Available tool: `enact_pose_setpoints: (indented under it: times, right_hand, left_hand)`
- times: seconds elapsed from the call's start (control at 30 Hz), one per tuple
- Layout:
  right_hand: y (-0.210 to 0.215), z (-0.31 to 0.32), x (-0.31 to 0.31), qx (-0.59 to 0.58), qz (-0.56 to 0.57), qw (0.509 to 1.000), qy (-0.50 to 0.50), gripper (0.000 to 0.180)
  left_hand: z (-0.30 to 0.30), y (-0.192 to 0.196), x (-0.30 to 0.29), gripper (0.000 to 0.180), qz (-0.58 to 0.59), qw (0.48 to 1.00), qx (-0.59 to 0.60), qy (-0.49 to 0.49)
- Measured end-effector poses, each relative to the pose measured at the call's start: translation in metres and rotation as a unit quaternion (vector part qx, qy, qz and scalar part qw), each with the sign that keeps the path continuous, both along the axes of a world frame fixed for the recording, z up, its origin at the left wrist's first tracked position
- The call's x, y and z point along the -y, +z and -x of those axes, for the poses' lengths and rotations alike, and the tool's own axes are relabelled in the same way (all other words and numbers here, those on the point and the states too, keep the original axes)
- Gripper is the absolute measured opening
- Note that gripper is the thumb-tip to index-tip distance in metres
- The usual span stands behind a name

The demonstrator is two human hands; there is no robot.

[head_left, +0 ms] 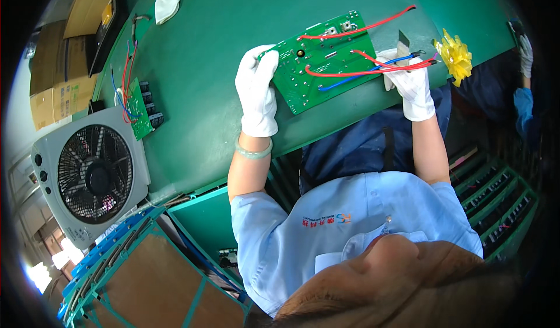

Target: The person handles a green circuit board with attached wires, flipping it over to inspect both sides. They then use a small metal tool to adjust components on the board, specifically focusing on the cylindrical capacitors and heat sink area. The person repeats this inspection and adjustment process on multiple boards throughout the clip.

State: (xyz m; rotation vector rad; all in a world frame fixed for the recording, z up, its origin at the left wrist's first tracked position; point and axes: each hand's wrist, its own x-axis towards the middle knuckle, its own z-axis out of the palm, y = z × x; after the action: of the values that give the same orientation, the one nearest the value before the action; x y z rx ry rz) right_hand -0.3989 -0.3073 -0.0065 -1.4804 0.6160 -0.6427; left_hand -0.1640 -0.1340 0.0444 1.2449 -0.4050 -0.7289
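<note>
A green circuit board is held tilted above the green bench, with long red and blue wires running from it to the right. My left hand, in a white glove, is closed on the board's left edge, thumb on its face. At the board's right edge, my gloved right hand is closed around a flat grey piece, whose kind I cannot make out. The red wires and blue wire cross over its fingers. Whether these fingers also touch the board is hidden.
A yellow crinkled bundle lies right of my right hand. On the bench's left are another wired board, a grey box fan and a white cloth. Cardboard boxes stand beyond. Another person's gloved hand shows far right.
</note>
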Motion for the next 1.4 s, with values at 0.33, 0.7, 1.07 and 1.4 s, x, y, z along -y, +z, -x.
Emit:
enact_pose_setpoints:
  times: [0.33, 0.7, 1.07, 1.4]
  right_hand:
    - [0.000, -0.003, -0.004, -0.010, -0.022, 0.999, -0.038, 0.026]
    - [-0.001, -0.001, -0.003, -0.026, -0.006, 0.999, -0.031, 0.024]
    - [0.002, -0.003, -0.005, -0.020, -0.015, 0.999, -0.039, 0.025]
    - [0.023, -0.014, -0.012, -0.073, 0.017, 0.996, -0.046, 0.031]
  left_hand:
    - [-0.001, -0.004, -0.001, 0.031, -0.007, 0.997, 0.080, -0.013]
    - [-0.003, -0.007, 0.001, 0.039, -0.006, 0.999, 0.045, -0.009]
    - [-0.006, -0.005, 0.003, 0.042, -0.019, 1.000, 0.000, -0.012]
    - [-0.017, -0.002, 0.009, 0.039, -0.145, 0.989, -0.033, -0.013]
